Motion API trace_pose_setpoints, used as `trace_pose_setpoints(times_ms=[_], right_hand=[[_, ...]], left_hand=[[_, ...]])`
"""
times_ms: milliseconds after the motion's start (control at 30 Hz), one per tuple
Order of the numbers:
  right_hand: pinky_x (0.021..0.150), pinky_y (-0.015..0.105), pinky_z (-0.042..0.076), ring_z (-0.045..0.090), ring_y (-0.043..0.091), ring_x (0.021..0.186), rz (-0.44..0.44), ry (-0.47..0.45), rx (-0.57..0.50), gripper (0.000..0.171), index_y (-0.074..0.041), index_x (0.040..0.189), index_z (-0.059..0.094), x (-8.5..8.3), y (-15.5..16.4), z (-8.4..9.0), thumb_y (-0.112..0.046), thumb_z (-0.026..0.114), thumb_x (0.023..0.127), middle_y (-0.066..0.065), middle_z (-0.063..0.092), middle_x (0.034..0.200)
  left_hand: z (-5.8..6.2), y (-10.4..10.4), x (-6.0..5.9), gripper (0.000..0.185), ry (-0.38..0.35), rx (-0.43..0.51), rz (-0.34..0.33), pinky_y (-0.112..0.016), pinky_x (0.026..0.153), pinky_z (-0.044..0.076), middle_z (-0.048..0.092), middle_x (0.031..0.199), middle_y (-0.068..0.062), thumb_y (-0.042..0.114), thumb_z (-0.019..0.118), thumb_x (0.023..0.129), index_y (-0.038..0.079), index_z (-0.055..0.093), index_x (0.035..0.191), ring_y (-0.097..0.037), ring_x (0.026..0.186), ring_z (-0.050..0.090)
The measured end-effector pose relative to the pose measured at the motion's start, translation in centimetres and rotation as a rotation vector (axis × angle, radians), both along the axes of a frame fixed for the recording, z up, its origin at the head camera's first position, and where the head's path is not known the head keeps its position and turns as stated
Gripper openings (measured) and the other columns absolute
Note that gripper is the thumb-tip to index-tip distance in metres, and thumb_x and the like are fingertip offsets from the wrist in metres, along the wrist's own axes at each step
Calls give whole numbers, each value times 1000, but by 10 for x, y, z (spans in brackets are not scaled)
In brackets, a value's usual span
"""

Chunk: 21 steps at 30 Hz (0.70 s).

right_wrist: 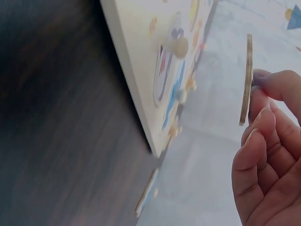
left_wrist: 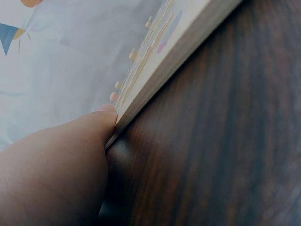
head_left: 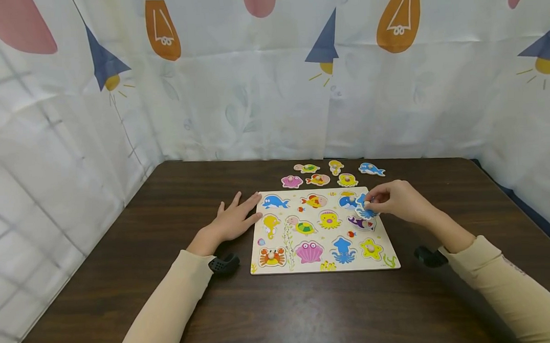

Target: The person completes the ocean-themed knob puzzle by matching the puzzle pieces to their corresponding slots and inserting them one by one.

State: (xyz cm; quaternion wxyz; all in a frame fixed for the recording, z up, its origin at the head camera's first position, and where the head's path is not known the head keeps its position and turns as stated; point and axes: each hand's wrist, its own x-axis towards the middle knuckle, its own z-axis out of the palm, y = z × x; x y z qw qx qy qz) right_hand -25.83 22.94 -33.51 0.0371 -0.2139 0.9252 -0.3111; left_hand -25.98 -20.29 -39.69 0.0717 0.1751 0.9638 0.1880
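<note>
In the head view a wooden peg puzzle board [head_left: 279, 266] with printed sea animals lies on the table. My right hand [head_left: 398, 202] pinches a blue squid puzzle piece [head_left: 365, 208], raised over the board's upper right part. From the right wrist, that puzzle piece [right_wrist: 247, 80] shows edge-on, with thumb and finger at its knob. My left hand [head_left: 228, 222] has its fingers spread, tips touching the board's upper left edge. Its thumb [left_wrist: 106, 113] presses the board's edge in the left wrist view. Knobbed pieces, among them a crab [head_left: 272, 256] and a starfish [head_left: 371, 248], sit on the board.
Behind the board lie several loose pieces: a turtle [head_left: 308, 168], a seahorse [head_left: 336, 167], a dolphin [head_left: 371, 169], a pink shell [head_left: 292, 181], a fish [head_left: 318, 180] and a yellow octopus [head_left: 347, 180]. A patterned curtain [head_left: 277, 115] hangs past the table's far edge.
</note>
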Motion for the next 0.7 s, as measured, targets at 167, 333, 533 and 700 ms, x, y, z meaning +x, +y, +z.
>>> trace_pose_setpoints(times_ms=[167, 333, 533, 700], right_hand=[[57, 28, 42, 52, 20, 71, 33, -4, -12, 14, -4, 101, 78, 6, -9, -2, -14, 79, 91, -2, 61, 75], [57, 28, 42, 53, 19, 69, 80, -7, 6, 10, -8, 98, 78, 11, -17, -4, -16, 79, 91, -4, 62, 73], [60, 27, 44, 54, 17, 69, 144, -28, 12, 8, -10, 95, 78, 18, -24, -8, -16, 81, 91, -6, 61, 72], [60, 25, 45, 54, 16, 68, 184, -62, 0, 7, -10, 94, 78, 26, -30, -12, -14, 81, 89, -7, 62, 72]], left_hand=[[0, -1, 0, 70, 2, 5, -4, -74, 113, -5, 16, 171, -3, 49, 44, 108, 21, 19, 167, -40, 156, 0], [-1, -2, 0, 69, 2, -2, -3, -74, 113, -5, 15, 171, -3, 49, 44, 108, 21, 18, 167, -40, 156, 0], [1, -2, 1, 69, -6, 1, -6, -74, 113, -5, 15, 171, -3, 48, 44, 109, 21, 18, 167, -39, 156, 0], [2, 0, 1, 69, -9, 5, -10, -74, 114, -5, 15, 171, -3, 49, 43, 109, 21, 18, 167, -39, 156, -1]])
